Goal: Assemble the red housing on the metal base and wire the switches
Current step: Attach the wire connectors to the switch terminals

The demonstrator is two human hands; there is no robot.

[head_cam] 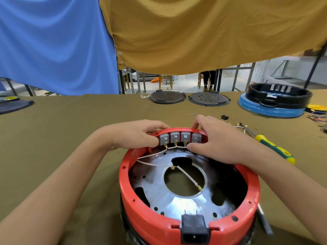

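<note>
A round red housing (139,212) sits over a shiny metal base (169,197) with a large centre hole. Several grey switches (180,137) line the housing's far inner wall, with white wires (152,155) running from their brass terminals across the base. My left hand (134,134) grips the far rim at the leftmost switch, thumb on its face. My right hand (214,142) grips the rim at the rightmost switch, thumb pressing by the wire terminals below it. A black power socket (193,228) sits in the near wall.
A yellow-green screwdriver (272,145) and loose wire terminals (240,125) lie right of my right hand. Two dark round plates (167,97) (209,99) lie at the table's far edge. A black housing on a blue ring (276,101) stands far right. Cloths hang behind.
</note>
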